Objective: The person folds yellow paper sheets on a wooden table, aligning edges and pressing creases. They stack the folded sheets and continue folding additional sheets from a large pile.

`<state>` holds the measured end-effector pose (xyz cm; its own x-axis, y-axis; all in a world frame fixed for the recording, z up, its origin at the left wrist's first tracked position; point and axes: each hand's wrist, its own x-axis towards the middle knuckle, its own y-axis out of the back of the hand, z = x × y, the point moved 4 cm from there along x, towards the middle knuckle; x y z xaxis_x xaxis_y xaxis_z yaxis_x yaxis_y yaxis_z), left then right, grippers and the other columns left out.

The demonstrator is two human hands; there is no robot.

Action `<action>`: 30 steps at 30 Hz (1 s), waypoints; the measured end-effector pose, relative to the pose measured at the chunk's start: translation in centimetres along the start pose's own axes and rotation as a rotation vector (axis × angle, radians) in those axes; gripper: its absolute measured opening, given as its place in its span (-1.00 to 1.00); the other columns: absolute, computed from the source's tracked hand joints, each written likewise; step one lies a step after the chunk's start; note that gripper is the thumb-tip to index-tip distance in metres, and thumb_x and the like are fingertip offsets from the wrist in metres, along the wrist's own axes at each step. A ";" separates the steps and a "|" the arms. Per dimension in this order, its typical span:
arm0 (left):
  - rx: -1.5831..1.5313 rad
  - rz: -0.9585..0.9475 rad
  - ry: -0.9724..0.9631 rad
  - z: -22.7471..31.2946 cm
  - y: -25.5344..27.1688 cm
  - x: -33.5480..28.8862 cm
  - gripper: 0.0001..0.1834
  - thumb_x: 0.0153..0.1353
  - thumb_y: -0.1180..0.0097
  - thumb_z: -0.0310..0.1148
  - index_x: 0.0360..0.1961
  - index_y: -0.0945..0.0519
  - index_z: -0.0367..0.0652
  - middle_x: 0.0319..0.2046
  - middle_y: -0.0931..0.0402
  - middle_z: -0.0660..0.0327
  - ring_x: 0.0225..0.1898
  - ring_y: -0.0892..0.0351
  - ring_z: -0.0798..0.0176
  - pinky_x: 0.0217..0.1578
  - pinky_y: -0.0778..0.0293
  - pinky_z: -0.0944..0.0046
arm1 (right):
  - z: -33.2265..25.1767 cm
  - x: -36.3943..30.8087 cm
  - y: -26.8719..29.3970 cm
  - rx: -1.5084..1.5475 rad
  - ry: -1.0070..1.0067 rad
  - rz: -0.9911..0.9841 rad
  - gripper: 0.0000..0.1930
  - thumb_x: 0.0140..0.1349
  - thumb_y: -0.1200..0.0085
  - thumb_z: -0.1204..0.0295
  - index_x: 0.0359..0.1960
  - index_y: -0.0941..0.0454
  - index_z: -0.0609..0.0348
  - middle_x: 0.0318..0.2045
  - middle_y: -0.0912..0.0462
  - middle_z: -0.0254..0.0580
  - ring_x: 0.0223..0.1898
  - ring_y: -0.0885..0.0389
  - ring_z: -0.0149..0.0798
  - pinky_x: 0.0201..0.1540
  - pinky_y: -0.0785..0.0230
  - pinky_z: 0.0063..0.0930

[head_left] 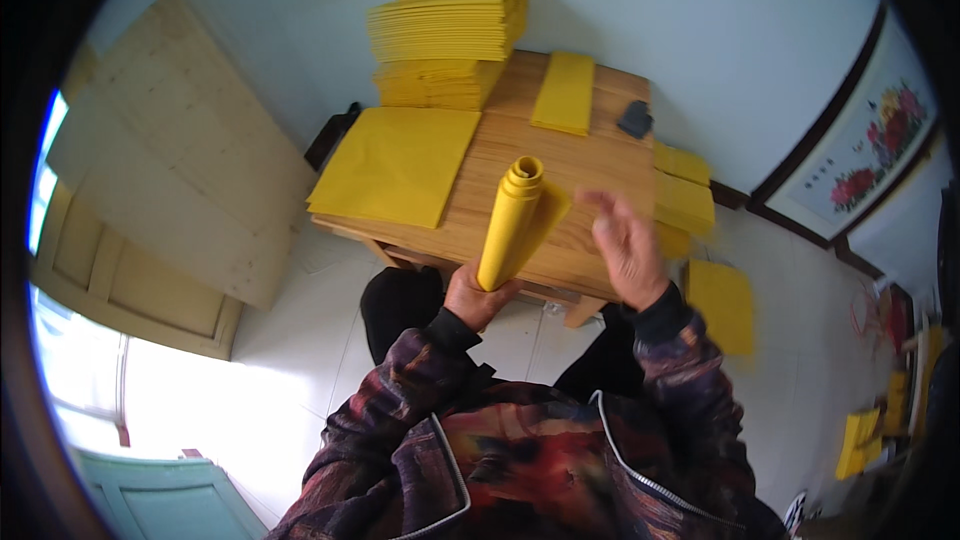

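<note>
My left hand is closed round the lower end of a roll of yellow paper, which stands tilted above the near edge of the wooden table. Its coiled upper end faces me, and a loose flap sticks out on its right side. To the right of this flap, my right hand is raised with fingers apart and nothing in them, slightly blurred. A flat stack of large yellow sheets lies on the table's left. Behind the roll, a narrow folded yellow stack rests on the wood.
The wooden table also bears a tall pile of folded yellow paper and a small dark grey object. More yellow bundles are stacked beyond its right side. A wooden board leans at left; a framed flower picture stands at right.
</note>
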<state>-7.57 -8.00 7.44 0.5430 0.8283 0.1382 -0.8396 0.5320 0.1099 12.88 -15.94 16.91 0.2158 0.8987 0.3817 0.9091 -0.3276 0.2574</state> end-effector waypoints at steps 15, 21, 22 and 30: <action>0.322 -0.121 -0.136 1.0 -2.1 -0.7 -0.70 0.00 -0.35 -0.24 -0.36 -0.51 -0.14 -0.50 -0.55 0.01 -0.42 -0.57 -0.07 -0.40 -0.45 0.13 | -12.4 3.0 1.2 -0.324 0.525 0.008 -0.21 0.22 0.13 -0.26 0.07 -0.44 0.33 -0.03 -0.53 0.12 0.16 -0.40 0.13 0.21 -0.20 -0.09; 0.264 -0.234 -0.202 1.3 -3.4 0.2 -0.71 0.02 -0.34 -0.22 -0.36 -0.50 -0.11 -0.51 -0.54 0.03 -0.41 -0.56 -0.08 -0.39 -0.45 0.13 | -9.8 1.8 -3.9 -0.591 0.494 -0.331 -0.26 0.24 0.08 -0.19 0.14 -0.39 0.28 -0.04 -0.55 0.08 0.15 -0.43 0.06 0.25 -0.18 -0.07; 0.324 -0.174 -0.171 1.5 -3.0 -0.4 -0.71 0.04 -0.33 -0.24 -0.30 -0.53 -0.12 -0.49 -0.56 0.06 -0.42 -0.58 0.00 -0.36 -0.46 0.16 | -9.9 2.0 -2.2 -0.472 0.512 -0.210 -0.27 0.25 0.09 -0.19 0.13 -0.40 0.29 -0.04 -0.55 0.07 0.15 -0.44 0.04 0.24 -0.19 -0.08; -0.246 0.032 0.024 4.5 0.7 1.9 -0.78 0.06 -0.31 -0.36 -0.38 -0.52 -0.21 -0.56 -0.51 0.23 -0.47 -0.53 0.32 -0.40 -0.44 0.30 | -2.1 -0.6 1.8 -0.178 -0.025 -0.053 -0.47 0.30 -0.06 0.12 0.09 -0.39 0.34 0.00 -0.53 -0.07 0.12 -0.42 -0.21 0.18 -0.23 -0.36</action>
<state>-7.04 -6.81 12.25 0.5179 0.8479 0.1136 -0.8369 0.5297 -0.1379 13.63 -17.72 19.00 0.1803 0.9224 0.3415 0.8426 -0.3240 0.4303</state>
